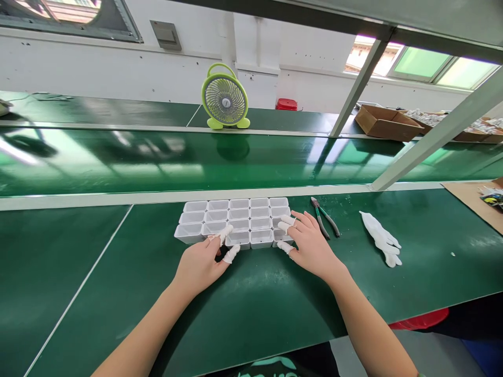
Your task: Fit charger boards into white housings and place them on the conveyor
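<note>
Small white plastic boxes [238, 215] stand side by side in a block of several rows on the green table; the boxes whose insides show look empty. My left hand [202, 262] is at the front left of the block, its index finger over a box rim and its thumb against a front wall. Part of the front row is hidden behind this hand. At the front right corner, my right hand [308, 243] has its thumb low at the front of a box and its fingers across the top. White covers wrap several fingertips on both hands.
Green-handled cutting pliers [325, 217] and a white glove [381, 238] lie to the right. A green fan [225, 99] and a red stool [286, 104] are at the back. Cardboard boxes [387, 123] sit behind slanted metal posts [432, 144]. A cardboard sheet [471, 201] lies far right.
</note>
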A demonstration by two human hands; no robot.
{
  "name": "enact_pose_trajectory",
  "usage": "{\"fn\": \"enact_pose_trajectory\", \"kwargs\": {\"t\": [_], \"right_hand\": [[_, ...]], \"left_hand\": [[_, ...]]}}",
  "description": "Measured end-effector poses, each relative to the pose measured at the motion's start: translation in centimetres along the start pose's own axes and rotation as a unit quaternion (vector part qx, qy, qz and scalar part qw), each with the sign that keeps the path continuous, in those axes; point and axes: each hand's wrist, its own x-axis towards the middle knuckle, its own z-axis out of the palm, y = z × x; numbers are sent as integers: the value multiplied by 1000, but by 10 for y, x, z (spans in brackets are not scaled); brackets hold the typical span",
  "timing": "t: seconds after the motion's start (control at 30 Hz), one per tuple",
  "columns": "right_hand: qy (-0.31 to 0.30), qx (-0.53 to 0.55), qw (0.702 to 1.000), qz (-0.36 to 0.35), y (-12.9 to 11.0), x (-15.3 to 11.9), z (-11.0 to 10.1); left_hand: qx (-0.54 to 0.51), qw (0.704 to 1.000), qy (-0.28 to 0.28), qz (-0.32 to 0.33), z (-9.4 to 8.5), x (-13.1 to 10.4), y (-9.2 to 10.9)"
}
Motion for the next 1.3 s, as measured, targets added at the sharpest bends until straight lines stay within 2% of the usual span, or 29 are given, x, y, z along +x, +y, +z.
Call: {"fn": "enact_pose_trajectory", "kwargs": {"t": [0.33, 0.57, 0.87, 1.3], "right_hand": [[-31, -11, 999, -21, 4, 0, -4], [-25, -23, 999, -33, 4, -1, -1], [-23, -26, 999, -31, 4, -1, -3], [-29, -26, 999, -27, 4, 0, -2]], "left_hand": [[0, 1000, 6, 13, -1, 0, 0], [11, 1000, -7, 5, 0, 0, 0], [15, 999, 18, 36, 0, 1, 0], [-3, 1000, 2, 9, 1, -1, -1]]}}
